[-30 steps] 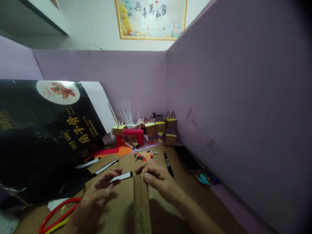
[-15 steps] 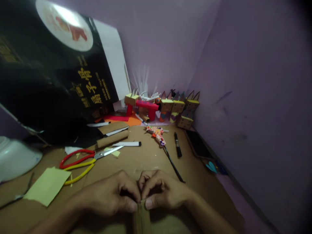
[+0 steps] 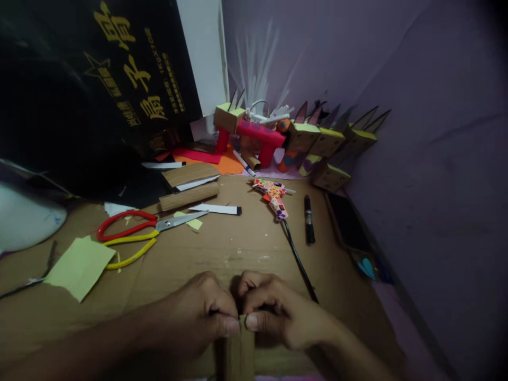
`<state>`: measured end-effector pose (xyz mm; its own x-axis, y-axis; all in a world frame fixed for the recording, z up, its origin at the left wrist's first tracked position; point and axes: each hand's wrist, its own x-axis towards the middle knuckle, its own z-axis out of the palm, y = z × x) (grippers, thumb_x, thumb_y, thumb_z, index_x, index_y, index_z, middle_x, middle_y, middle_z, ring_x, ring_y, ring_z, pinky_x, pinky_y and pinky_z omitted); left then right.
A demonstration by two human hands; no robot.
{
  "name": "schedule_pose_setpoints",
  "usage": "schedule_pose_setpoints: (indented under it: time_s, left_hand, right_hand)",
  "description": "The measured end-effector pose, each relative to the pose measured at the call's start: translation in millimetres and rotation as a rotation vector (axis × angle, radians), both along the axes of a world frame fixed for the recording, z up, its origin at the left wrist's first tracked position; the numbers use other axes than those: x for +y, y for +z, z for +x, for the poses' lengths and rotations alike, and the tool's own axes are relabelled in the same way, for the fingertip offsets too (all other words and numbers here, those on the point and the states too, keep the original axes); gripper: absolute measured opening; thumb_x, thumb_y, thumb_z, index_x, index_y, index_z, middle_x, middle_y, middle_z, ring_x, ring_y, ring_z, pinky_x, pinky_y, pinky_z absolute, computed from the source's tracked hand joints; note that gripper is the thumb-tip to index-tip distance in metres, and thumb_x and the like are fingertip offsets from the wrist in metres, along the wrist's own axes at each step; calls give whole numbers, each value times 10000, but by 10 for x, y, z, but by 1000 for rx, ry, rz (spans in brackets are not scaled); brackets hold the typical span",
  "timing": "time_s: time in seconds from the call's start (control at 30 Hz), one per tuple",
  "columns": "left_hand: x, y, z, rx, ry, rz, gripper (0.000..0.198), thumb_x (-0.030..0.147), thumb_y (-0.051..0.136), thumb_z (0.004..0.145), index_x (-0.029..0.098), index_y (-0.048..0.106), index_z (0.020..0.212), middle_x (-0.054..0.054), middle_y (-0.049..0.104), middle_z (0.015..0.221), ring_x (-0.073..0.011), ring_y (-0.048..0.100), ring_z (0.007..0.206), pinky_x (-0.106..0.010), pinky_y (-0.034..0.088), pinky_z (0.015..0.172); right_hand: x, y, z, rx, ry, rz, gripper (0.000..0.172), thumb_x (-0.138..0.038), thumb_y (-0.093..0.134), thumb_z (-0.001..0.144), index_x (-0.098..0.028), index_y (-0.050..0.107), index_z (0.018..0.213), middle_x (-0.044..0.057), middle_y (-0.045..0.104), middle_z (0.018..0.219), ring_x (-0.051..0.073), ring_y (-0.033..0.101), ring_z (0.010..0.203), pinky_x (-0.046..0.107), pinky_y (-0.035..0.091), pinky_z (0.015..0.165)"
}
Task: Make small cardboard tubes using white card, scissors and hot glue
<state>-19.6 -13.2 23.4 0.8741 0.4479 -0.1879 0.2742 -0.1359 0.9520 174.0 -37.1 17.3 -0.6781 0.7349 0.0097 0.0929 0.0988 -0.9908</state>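
A folded strip of brown cardboard points away from me at the bottom centre, its near end cut off by the frame. My left hand pinches its far end from the left, thumb on top and fingers curled. From the right, my right hand grips the same end between thumb and bent fingers. The two hands almost meet over it. Beyond them on the cardboard sheet lie a patterned glue gun with a black cord and scissors with red and yellow handles.
Yellow paper and a white bowl are at the left. A black marker and a phone lie right. Cardboard pieces, box-headed cardboard figures and a tall black box stand or lie behind, against purple walls.
The view has tilted downward and rolled slightly, so the table things sit higher in the picture. Both hands keep their pinch on the cardboard strip, with little visible change in their grip.
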Motion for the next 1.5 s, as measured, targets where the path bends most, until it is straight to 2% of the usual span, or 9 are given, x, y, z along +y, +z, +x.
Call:
schedule_pose_setpoints:
  time_s: [0.5,0.8,0.93,1.03,1.1,1.2,1.27,1.37,1.5]
  left_hand:
    - [-100,-61,35,22,201,-26,293,229,432,730,174,321,465,59,252,447,-77,286,447,-230,231,460]
    - [-59,-56,56,80,226,-56,347,305,455,740,166,339,445,59,266,438,-72,287,446,-218,214,439]
    - [108,1,-7,1,192,-206,344,429,477,799,152,521,599,60,350,472,-71,303,440,-200,226,425]
    - [168,34,-48,-82,370,-316,395,499,531,783,151,567,965,15,523,618,-79,378,448,-190,273,419]
    - [149,48,-33,-149,491,-301,452,457,651,707,174,542,1042,-19,569,769,-108,467,563,-192,349,488]
    - [77,76,48,-218,469,-283,425,379,695,678,173,566,1027,-59,600,923,-197,547,815,-263,433,690]
    - [39,95,108,-223,423,-281,375,382,650,712,143,588,995,-79,619,928,-232,560,856,-314,440,738]
    - [37,96,168,-231,496,-197,349,395,632,707,112,598,909,-74,620,837,-233,568,799,-321,440,698]
    - [144,103,238,-264,595,27,286,375,627,681,114,578,790,-23,559,705,-166,509,664,-268,396,599]
  right_hand:
    - [-62,157,-16,-236,-20,145,194,-86,472,750,-183,442,584,0,482,772,129,500,707,239,411,638]
    - [-50,125,-36,-163,-25,107,181,-94,485,767,-172,491,604,4,472,771,132,495,720,246,411,654]
    - [1,70,-14,-43,-174,50,147,-188,558,780,-163,612,646,5,484,758,135,495,718,251,387,626]
    - [54,37,21,1,-340,35,157,-294,615,778,-174,687,708,11,509,747,146,500,734,268,385,640]
    - [95,33,42,39,-426,76,215,-369,628,771,-174,709,728,14,507,732,150,496,726,278,387,643]
    - [142,59,48,105,-529,174,245,-413,640,756,-186,718,709,16,504,747,152,499,740,289,404,674]
    - [159,85,29,166,-606,192,209,-399,657,741,-202,717,777,21,530,791,156,516,768,295,423,699]
    - [187,135,-26,277,-676,123,282,-386,647,738,-216,662,961,33,573,870,166,544,795,304,461,682]
    - [288,278,-74,149,-741,300,167,-304,661,684,-170,633,781,47,587,857,167,546,771,275,454,626]
